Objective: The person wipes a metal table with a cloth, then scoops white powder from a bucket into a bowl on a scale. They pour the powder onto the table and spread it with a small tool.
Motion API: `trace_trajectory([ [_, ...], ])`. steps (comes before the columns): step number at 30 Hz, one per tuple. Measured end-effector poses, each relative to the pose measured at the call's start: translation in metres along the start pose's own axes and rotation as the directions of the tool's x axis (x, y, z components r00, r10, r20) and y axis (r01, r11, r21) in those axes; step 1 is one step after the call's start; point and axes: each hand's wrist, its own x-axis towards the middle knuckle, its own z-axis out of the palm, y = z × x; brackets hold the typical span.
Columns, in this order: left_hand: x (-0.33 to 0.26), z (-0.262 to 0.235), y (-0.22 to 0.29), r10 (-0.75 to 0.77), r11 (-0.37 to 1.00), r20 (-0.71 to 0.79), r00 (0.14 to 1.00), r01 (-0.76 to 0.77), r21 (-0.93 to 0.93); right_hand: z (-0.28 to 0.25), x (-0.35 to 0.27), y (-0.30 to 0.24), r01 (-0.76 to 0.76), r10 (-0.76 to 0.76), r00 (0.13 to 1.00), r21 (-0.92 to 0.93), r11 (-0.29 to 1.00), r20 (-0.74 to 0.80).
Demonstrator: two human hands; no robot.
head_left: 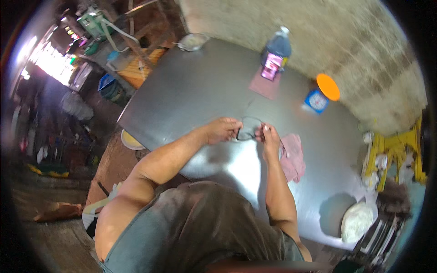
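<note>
Both my hands are over the metal tabletop (pixel 182 86), with a thin black loop (pixel 248 136) stretched between them. Its kind I cannot make out; it may be a cord or a frame. The fingers of my left hand (pixel 223 130) pinch its left side. On the other side, my right hand (pixel 268 136) grips it between thumb and fingers. A crumpled pink cloth (pixel 292 157) lies on the table just right of my right wrist.
By the far wall stands a large dark bottle (pixel 278 48) with a pink panel at its front. To its right is a blue dial scale (pixel 317 101) with an orange pan (pixel 328 87). A metal bowl (pixel 193 42) sits at the far left corner, a white bundle (pixel 357 222) near right.
</note>
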Motion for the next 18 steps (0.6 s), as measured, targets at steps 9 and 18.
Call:
trace_trajectory([
  [9,-0.053,0.007,-0.044,-0.031,0.948,-0.19,0.981,0.089,0.305,0.077,-0.013,0.017,-0.241,0.213,0.968,0.247,0.939,0.137],
  [18,-0.105,-0.045,-0.032,0.101,0.958,-0.33,0.938,-0.002,0.288,0.165,-0.001,0.009,-0.212,0.264,0.934,-0.223,0.952,0.241],
])
